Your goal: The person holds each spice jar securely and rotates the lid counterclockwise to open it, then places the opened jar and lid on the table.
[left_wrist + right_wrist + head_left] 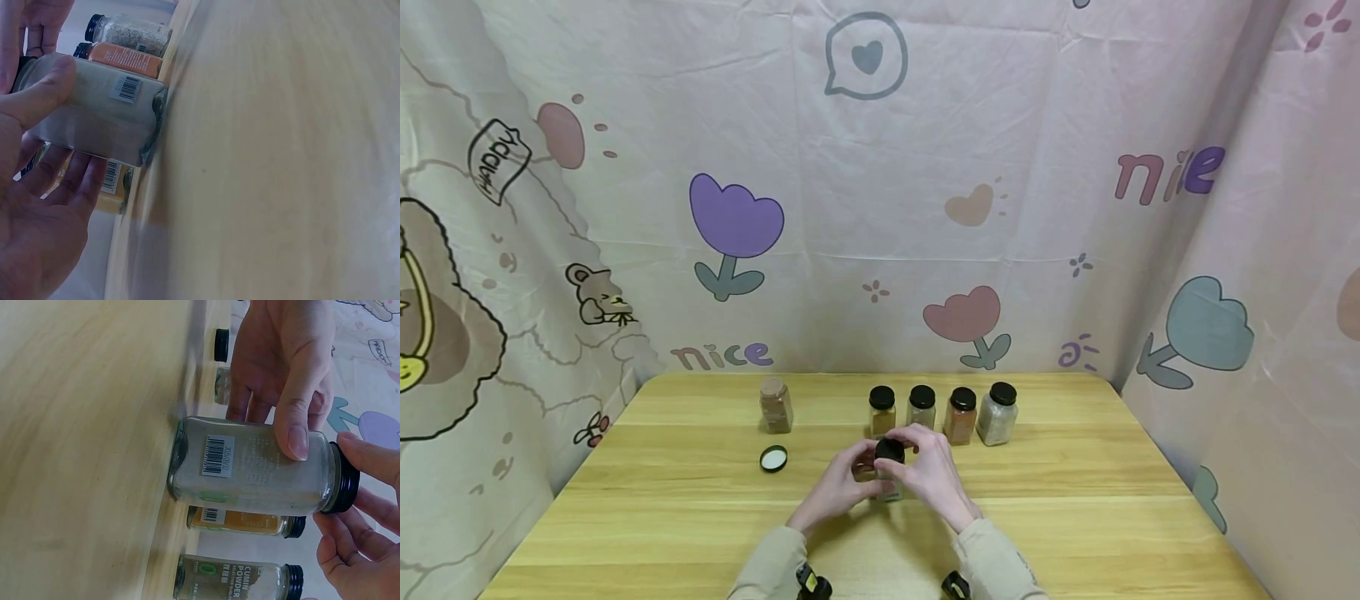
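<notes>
Slippage looks like the main risk: the spice jar (250,465) stands upright on the wooden table (1075,517), in front of the row of jars, and the left hand (838,487) steadies it only with a thumb across the glass and loosely curved fingers behind, so a hard twist could turn the whole jar on the smooth wood or tip it. The right hand (932,471) curls its fingertips round the black cap (344,486), a narrow pinch on the rim; if that grip is uneven the cap could seat crooked or skid off the thread, though I cannot tell from these views how far it is screwed on. Close behind stand four capped jars (943,412) in a row, the orange one (247,520) just beside the held jar, and a jolt backwards might knock them over. To the left, well apart, an uncapped jar (775,406) stands with its loose lid (772,457) lying inside-up on the table near it; an elbow sweep that way could spill its powder. Printed fabric (865,208) walls the table in on three sides.
</notes>
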`<state>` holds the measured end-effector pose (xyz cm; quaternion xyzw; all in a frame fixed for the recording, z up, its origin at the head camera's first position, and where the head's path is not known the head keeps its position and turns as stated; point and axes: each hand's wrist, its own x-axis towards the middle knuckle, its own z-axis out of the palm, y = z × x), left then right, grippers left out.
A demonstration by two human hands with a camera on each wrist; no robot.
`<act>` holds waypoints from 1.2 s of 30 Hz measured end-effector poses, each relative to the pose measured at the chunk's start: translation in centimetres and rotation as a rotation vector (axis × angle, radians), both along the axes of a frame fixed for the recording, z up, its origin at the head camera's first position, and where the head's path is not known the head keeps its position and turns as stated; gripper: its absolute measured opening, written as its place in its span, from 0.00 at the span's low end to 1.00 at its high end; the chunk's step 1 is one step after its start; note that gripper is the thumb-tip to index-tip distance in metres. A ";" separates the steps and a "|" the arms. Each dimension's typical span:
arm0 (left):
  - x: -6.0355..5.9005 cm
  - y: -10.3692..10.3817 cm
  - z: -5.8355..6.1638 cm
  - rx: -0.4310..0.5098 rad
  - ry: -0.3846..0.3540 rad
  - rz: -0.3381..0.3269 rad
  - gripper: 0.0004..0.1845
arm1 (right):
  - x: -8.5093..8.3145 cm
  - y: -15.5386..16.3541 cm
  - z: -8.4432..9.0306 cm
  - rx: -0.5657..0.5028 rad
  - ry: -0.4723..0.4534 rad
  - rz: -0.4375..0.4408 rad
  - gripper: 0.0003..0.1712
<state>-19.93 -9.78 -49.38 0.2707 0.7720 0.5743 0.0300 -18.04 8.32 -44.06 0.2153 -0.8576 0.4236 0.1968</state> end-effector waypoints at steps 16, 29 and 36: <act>0.0 0.0 -0.1 -0.003 0.042 -0.008 0.23 | 0.0 -0.1 -0.1 -0.006 0.014 -0.006 0.19; 0.0 0.0 -0.2 -0.019 0.067 -0.010 0.24 | 0.0 -0.1 -0.2 -0.008 0.017 -0.001 0.20; 0.0 0.1 0.0 -0.031 0.053 0.001 0.25 | -0.2 0.0 -0.1 -0.003 0.021 0.011 0.20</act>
